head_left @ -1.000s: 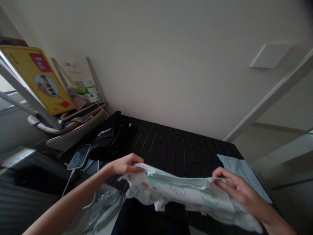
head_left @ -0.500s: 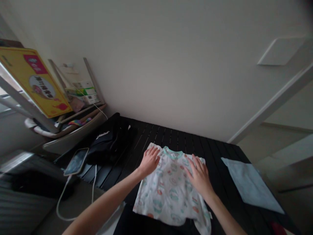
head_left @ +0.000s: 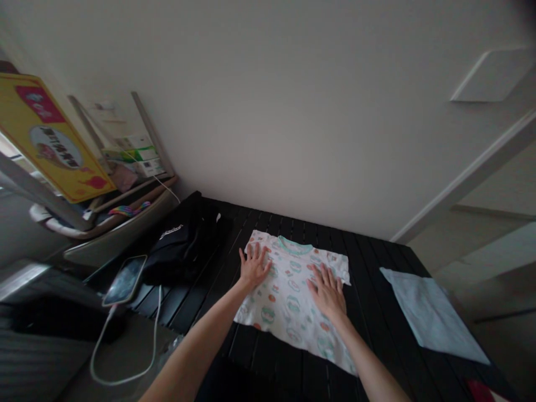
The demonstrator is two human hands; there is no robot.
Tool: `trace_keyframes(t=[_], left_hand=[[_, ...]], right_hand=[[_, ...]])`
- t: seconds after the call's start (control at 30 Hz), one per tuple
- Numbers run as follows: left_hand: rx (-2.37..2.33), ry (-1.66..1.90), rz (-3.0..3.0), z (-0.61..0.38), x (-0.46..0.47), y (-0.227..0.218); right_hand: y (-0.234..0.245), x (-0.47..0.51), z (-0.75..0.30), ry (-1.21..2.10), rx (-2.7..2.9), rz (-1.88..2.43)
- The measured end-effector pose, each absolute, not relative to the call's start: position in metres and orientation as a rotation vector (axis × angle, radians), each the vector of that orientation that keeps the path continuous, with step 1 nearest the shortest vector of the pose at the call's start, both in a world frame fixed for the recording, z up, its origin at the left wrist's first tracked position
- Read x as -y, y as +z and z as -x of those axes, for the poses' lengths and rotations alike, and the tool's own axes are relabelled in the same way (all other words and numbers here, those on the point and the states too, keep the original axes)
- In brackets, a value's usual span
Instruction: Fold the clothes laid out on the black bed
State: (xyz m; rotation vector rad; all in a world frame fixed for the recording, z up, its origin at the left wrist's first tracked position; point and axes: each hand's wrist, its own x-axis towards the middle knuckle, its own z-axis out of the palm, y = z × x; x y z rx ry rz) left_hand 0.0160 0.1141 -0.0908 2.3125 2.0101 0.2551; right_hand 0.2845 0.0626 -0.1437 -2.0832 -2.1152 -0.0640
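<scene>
A small white short-sleeved shirt (head_left: 288,298) with a green and orange print lies spread on the black slatted table (head_left: 268,357), its mint-green collar toward the wall. My left hand (head_left: 253,267) rests flat on it near the left sleeve, fingers spread. On the right side of the chest lies my right hand (head_left: 329,291), palm down with fingers stretched out. Neither hand grips the cloth. My forearms cover part of the shirt's lower corners.
Right of the shirt lies a folded light-blue cloth (head_left: 433,312). On the left are a black bag (head_left: 178,245) and a phone (head_left: 125,279) with a white charging cable (head_left: 154,335). Behind them stands a chair (head_left: 121,234) holding a yellow box (head_left: 58,139). A wall (head_left: 293,139) borders the table's far side.
The shirt has shifted slightly toward the wall and lies flatter, its lower edge straighter. My left hand has spread its fingers, and my right hand has moved slightly left and down.
</scene>
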Motion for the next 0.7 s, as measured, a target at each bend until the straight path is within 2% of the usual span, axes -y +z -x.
trace_keyframes(t=[0.23, 0.5, 0.6, 0.7], left_hand=[[-2.07, 0.551, -2.251, -0.008, -0.093, -0.083], [-2.154, 0.46, -2.082, 0.01, -0.061, -0.085], [-2.162, 0.389, -2.068, 0.01, -0.066, -0.089], [-2.103, 0.327, -2.109, 0.009, -0.073, -0.094]], right_hand=[[-0.131, -0.052, -0.28, -0.236, 1.96, 1.906], [-0.099, -0.014, -0.261, -0.204, 1.983, 1.812], [-0.079, 0.016, -0.216, -0.037, 2.172, 1.668], [-0.066, 0.054, -0.166, 0.396, 2.47, 1.424]])
